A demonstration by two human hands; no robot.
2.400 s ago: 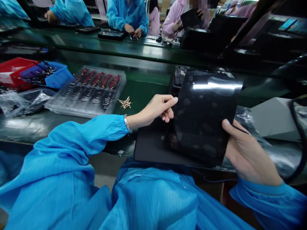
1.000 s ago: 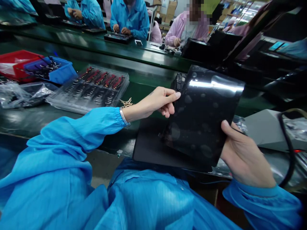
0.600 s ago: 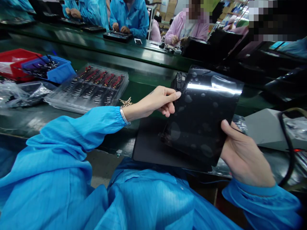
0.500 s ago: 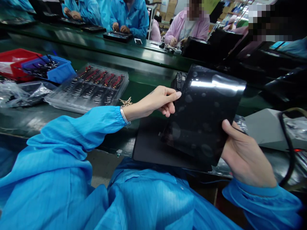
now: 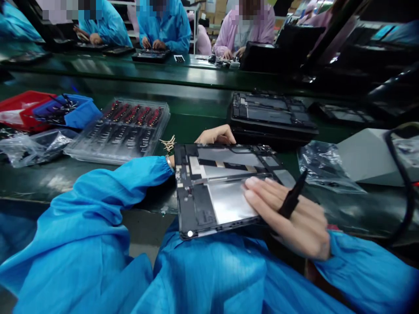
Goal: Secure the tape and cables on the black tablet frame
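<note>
Fingers [image 5: 257, 196] of the right hand [image 5: 299, 224] stretch out close together over the silvery panel of an opened flat device [image 5: 225, 174], with a slim black tool [image 5: 292, 198] held between them; the hand is slightly blurred. The device lies inner side up above the blue-clad lap at the near edge of the green bench [image 5: 194, 115], a round white spot at its near left corner. Behind its far left edge, the left hand [image 5: 215, 134] shows bent fingers, but the device hides much of it, so its grip cannot be told; a silvery bracelet [image 5: 169, 163] circles that wrist. Just left are small tan sticks [image 5: 168, 143], then a clear tray [image 5: 119, 131] of red and dark parts, a crumpled clear bag [image 5: 36, 144], and blue [image 5: 81, 114] and red [image 5: 22, 109] bins, the blue one containing black pieces. To the right, another clear bag [image 5: 329, 168] lies beside a grey box [image 5: 369, 157]. Beyond the device sits a dark stack [image 5: 271, 120] topped by another opened device. Across the bench, people in blue [image 5: 163, 26] and pink [image 5: 244, 28] work with their hands low over the far surface.
</note>
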